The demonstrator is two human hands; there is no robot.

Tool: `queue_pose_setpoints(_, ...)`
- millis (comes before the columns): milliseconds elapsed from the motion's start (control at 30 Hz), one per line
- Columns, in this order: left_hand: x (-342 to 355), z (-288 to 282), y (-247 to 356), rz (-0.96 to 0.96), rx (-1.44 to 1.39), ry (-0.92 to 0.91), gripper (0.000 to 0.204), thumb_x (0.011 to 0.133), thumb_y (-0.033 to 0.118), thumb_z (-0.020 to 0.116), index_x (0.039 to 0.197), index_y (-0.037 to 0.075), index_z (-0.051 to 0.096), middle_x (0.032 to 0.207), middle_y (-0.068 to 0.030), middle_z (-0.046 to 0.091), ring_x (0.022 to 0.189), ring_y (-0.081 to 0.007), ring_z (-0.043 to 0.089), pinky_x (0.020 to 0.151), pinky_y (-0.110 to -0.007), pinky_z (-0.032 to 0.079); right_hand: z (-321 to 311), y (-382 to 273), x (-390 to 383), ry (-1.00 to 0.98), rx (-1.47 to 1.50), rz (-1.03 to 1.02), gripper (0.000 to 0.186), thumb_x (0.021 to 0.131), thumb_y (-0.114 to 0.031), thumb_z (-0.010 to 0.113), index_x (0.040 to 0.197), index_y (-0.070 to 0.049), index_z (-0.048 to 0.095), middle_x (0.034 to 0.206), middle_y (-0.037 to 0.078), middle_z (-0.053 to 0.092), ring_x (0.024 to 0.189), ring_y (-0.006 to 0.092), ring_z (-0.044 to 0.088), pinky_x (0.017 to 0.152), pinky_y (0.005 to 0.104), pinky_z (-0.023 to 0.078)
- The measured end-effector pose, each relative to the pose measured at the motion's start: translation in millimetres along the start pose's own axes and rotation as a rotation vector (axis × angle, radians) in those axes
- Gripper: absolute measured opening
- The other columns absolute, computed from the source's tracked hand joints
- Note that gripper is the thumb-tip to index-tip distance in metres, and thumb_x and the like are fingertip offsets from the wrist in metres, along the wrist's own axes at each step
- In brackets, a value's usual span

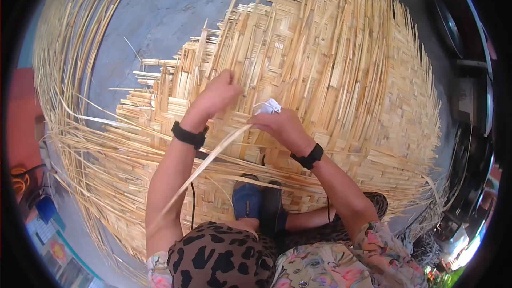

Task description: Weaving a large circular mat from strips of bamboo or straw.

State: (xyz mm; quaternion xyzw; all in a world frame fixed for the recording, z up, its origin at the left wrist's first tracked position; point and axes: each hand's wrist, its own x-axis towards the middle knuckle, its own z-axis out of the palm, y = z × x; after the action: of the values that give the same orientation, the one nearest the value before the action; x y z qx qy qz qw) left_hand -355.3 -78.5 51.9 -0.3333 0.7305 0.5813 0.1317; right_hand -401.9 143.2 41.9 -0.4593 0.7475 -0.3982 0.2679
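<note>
A large woven mat (408,82) of flat, pale split-reed strips spreads under both hands, with loose ends sticking out along its ragged left and far edges. My right hand (287,129) pinches a long, pale reed strip (216,152) that slants down across my left forearm. A scrap of white material (269,108) sits at the fingers of this hand; whether it is wrapped on or held I cannot tell. Just to the left, my left hand (220,95) is closed above the weave, its fingers curled, and what it holds, if anything, is hidden.
Long loose reeds (80,37) lie in a curved bundle at the left. My blue shoe (246,200) rests on the mat close to me. Grey floor (154,16) shows beyond the mat's far left edge. Dark objects (466,96) stand along the right side.
</note>
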Motion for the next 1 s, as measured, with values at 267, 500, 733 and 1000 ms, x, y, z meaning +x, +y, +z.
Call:
queue_pose_setpoints(267, -9, -1, -14, 0.092, -0.281, -0.124, 0.023, 0.080, 0.012, 0.078, 0.099, 0.001, 0.073, 0.101, -0.0048, 0.069, 0.090, -0.0112, 0.063, 0.077, -0.028, 0.050, 37, 11, -1, 0.432, 0.498, 0.496, 0.015, 0.087, -0.024, 0.071, 0.089, -0.010, 0.066, 0.078, 0.011, 0.067, 0.068, 0.0306, 0.063, 0.064, 0.0379, 0.050)
queue_pose_setpoints(500, 6, -25, -50, 0.200, -0.291, -0.398, 0.044, 0.084, 0.036, 0.077, 0.115, 0.004, 0.070, 0.108, -0.0027, 0.070, 0.102, -0.0134, 0.062, 0.095, -0.032, 0.046, 28, 6, 42, 0.226, -0.030, 0.174, 0.025, 0.091, -0.027, 0.067, 0.107, -0.009, 0.061, 0.088, 0.018, 0.069, 0.085, 0.0335, 0.066, 0.074, 0.0413, 0.051)
queue_pose_setpoints(733, -18, -14, -34, 0.264, -0.237, -0.323, 0.091, 0.085, 0.085, 0.033, 0.117, 0.008, 0.070, 0.109, -0.0065, 0.067, 0.099, -0.0177, 0.061, 0.092, -0.032, 0.046, 2, -2, 60, 0.384, -0.189, 0.445, 0.043, 0.088, -0.025, 0.067, 0.123, -0.007, 0.049, 0.099, 0.021, 0.068, 0.094, 0.0400, 0.065, 0.078, 0.0482, 0.050)
queue_pose_setpoints(1000, -4, -12, -50, 0.218, -0.286, -0.294, 0.094, 0.089, 0.083, 0.026, 0.123, 0.005, 0.064, 0.103, -0.0046, 0.064, 0.091, -0.0153, 0.059, 0.087, -0.031, 0.046, 6, 22, 53, 0.350, 0.356, 0.477, 0.024, 0.082, -0.019, 0.075, 0.095, -0.002, 0.064, 0.084, 0.015, 0.070, 0.071, 0.0246, 0.070, 0.066, 0.0356, 0.053)
